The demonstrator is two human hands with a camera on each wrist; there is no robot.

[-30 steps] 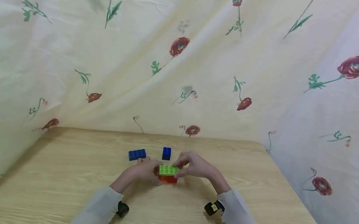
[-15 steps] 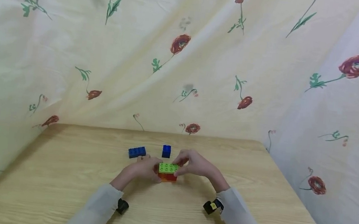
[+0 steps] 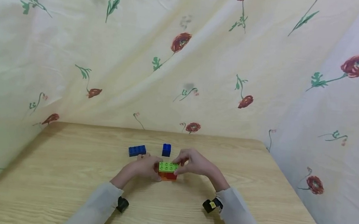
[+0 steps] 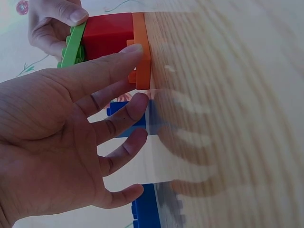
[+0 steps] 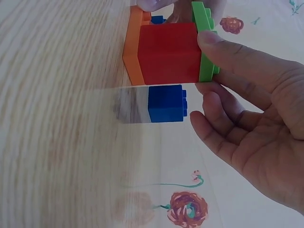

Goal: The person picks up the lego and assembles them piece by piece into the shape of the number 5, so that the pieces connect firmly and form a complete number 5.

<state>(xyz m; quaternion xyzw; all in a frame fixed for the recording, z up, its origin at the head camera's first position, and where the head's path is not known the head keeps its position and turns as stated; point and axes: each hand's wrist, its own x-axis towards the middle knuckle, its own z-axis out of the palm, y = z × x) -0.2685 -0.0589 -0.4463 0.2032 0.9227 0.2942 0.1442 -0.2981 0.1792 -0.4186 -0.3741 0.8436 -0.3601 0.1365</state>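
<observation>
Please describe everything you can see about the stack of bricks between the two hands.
The stack of bricks stands upright on the wooden table, near its middle. It looks like glossy plastic and has three layers: a thin orange plate at the bottom, a red block in the middle, and a thin light green plate with round studs on top. The left hand touches its left end with straight fingers; the right hand pinches the green plate at the right end.
</observation>
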